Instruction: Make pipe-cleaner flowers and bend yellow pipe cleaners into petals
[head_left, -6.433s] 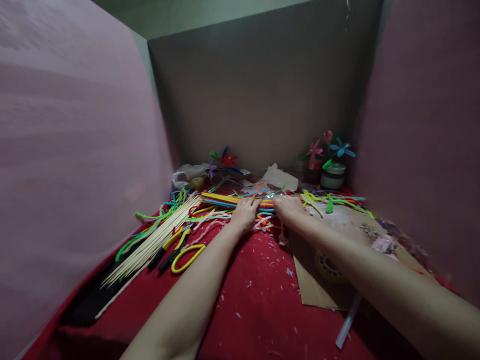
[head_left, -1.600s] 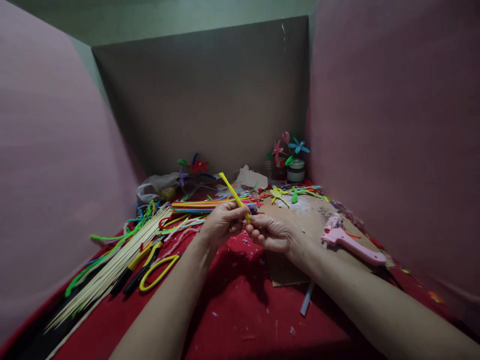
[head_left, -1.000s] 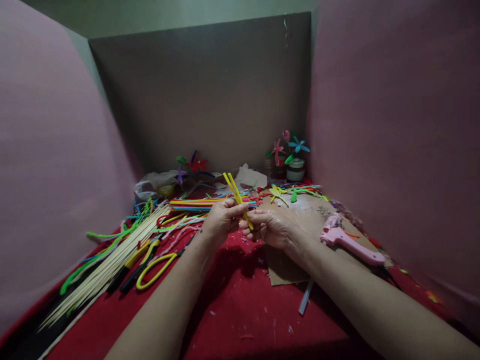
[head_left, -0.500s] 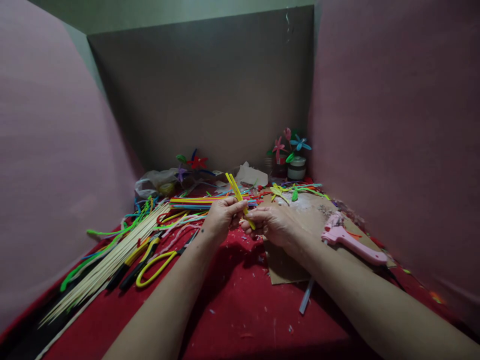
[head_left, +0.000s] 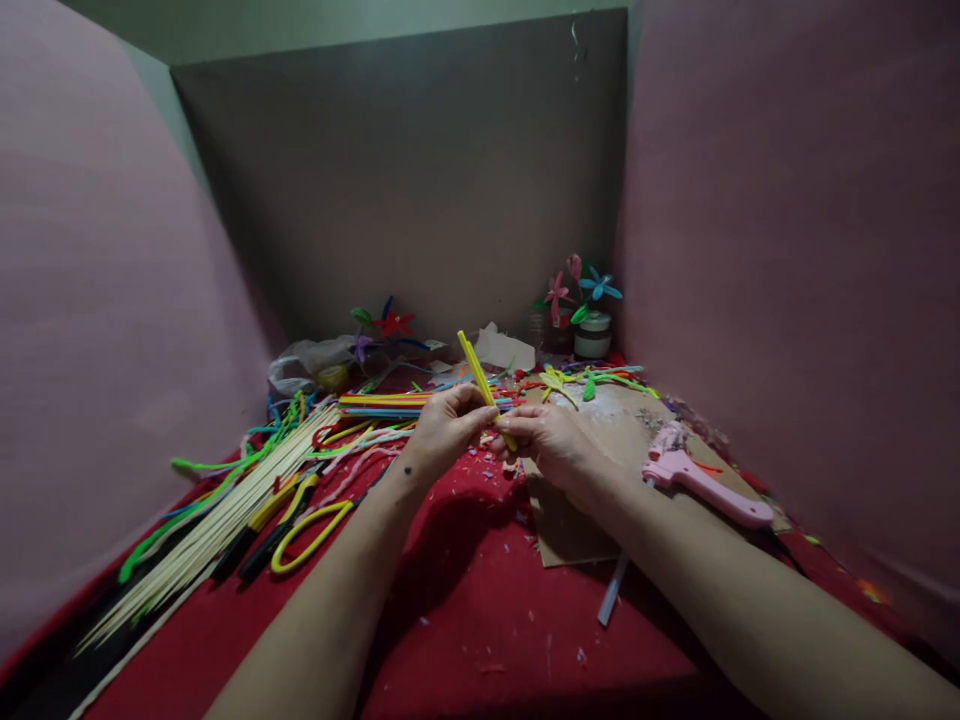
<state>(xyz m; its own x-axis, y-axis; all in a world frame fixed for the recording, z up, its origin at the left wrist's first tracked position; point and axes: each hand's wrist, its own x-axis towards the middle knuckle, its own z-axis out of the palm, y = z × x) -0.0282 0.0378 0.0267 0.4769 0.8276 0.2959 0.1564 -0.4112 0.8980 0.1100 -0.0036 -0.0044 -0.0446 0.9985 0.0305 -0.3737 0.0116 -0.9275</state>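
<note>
The left hand (head_left: 450, 428) and right hand (head_left: 551, 440) hide part of the yellow sticks (head_left: 477, 370); the right forearm (head_left: 720, 565), cut off at the edge, covers some cardboard (head_left: 570, 530); scraps (head_left: 581, 657) are too small to identify.

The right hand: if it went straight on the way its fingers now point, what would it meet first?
Beyond the yellow strips it holds, the right hand would probably meet the left hand first; the exact gap is unclear.

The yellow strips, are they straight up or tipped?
Tipped: the yellow strips slant, tops leaning left, held by left hand and right hand.
</note>
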